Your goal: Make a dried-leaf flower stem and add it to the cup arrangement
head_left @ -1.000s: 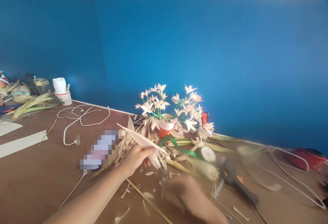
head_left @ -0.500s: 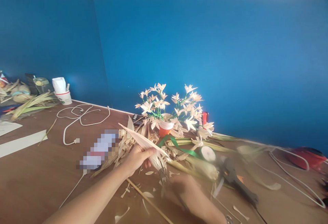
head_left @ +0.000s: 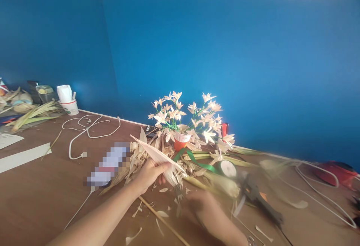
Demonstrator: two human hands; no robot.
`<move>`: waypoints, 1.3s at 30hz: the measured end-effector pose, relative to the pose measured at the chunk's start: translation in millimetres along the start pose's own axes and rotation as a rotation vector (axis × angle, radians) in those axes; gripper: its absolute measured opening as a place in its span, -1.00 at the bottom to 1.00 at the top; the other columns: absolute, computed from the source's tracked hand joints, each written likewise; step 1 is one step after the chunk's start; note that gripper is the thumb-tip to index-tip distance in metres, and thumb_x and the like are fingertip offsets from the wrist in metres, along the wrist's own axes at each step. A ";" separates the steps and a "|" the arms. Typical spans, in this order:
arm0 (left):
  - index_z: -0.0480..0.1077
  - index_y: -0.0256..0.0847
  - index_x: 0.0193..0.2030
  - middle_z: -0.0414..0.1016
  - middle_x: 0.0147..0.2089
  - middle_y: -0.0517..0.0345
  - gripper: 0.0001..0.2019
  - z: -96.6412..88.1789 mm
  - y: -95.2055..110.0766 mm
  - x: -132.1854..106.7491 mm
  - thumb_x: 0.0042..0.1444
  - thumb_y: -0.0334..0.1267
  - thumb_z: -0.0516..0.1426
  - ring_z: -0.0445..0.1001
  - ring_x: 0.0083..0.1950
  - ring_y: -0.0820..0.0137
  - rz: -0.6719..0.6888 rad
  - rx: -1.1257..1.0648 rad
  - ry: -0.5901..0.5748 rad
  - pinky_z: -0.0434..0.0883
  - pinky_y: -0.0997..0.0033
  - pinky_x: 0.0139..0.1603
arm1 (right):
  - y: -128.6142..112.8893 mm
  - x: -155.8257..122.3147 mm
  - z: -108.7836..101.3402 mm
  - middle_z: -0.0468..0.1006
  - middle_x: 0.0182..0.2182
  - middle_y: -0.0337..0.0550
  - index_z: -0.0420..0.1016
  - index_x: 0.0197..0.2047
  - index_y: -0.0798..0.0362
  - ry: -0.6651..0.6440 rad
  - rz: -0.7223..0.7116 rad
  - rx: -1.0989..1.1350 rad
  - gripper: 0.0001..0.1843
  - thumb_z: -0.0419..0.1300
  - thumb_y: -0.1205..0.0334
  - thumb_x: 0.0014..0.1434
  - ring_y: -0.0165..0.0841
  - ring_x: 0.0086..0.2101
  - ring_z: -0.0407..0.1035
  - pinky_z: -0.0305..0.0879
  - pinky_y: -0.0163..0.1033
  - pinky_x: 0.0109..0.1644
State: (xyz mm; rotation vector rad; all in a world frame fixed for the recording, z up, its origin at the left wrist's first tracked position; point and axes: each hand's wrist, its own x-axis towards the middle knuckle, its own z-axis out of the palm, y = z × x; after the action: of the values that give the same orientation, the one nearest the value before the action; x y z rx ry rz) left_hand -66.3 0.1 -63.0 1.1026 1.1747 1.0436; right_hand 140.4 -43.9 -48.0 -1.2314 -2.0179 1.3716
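Observation:
My left hand (head_left: 150, 173) pinches a pale, dried corn husk (head_left: 157, 154) between thumb and fingers, its pointed tip toward the upper left. Lower right of it, my right hand (head_left: 201, 208) is closed and smeared by motion. The grey blades of scissors (head_left: 178, 190) stick out from this hand and meet the lower end of the husk. Their handles are mostly hidden. Small cut husk scraps (head_left: 163, 213) lie on the brown table (head_left: 112, 223) below my hands.
Husk flowers on green stems (head_left: 206, 120) stand behind an orange-and-white cup (head_left: 181, 141). A green ribbon (head_left: 197, 160), a white roll (head_left: 228, 168) and a black glue gun (head_left: 261, 201) lie rightward. Left are a white cable (head_left: 90, 126) and a paper cup (head_left: 69, 107). A blue panel (head_left: 225, 51) closes the back.

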 end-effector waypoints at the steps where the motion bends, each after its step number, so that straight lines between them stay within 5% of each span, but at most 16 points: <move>1: 0.46 -0.27 -0.48 0.41 -0.66 0.24 -0.81 0.2 0.0 0.1 -0.02 -0.17 0.21 0.35 -0.65 0.48 0.001 0.000 0.004 0.24 0.56 -0.66 | 1.5 0.4 -0.1 0.43 -0.60 -0.26 0.55 -0.51 0.15 0.009 -0.011 -0.009 -0.87 0.19 0.33 -0.01 -0.48 -0.55 0.20 0.13 -0.41 -0.47; 21: 0.51 -0.30 -0.45 0.51 -0.59 0.12 -0.81 -0.7 1.3 -0.6 -0.05 -0.18 0.26 0.43 -0.58 0.41 0.056 -0.074 -0.028 0.32 0.50 -0.58 | 19.7 5.0 -0.8 0.45 -0.61 -0.25 0.57 -0.52 0.10 0.096 -0.021 -0.075 -0.84 0.16 0.35 0.00 -0.41 -0.54 0.29 0.22 -0.36 -0.46; 30: 0.53 -0.33 -0.37 0.58 -0.49 0.05 -0.80 -1.9 3.9 -0.4 -0.06 -0.20 0.26 0.49 -0.51 0.39 0.010 -0.071 -0.032 0.36 0.52 -0.54 | 23.2 5.7 -1.2 0.58 -0.45 -0.16 0.64 -0.39 0.07 0.160 -0.088 -0.105 -0.80 0.16 0.35 0.01 -0.20 -0.25 0.43 0.34 -0.25 -0.14; 39: 0.51 -0.29 -0.37 0.55 -0.54 0.15 -0.82 1.7 0.6 -1.1 -0.06 -0.20 0.27 0.47 -0.56 0.41 0.027 -0.082 0.028 0.34 0.52 -0.56 | 28.2 7.2 0.1 0.58 -0.46 -0.15 0.64 -0.41 0.03 0.186 -0.118 -0.123 -0.82 0.20 0.38 -0.03 -0.18 -0.25 0.45 0.33 -0.23 -0.08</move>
State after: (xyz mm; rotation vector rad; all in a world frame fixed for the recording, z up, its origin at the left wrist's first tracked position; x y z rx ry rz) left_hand -64.7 -1.1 -62.2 1.0453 1.1319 1.1213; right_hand 148.9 -34.3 -74.1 -1.2215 -2.0335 1.0518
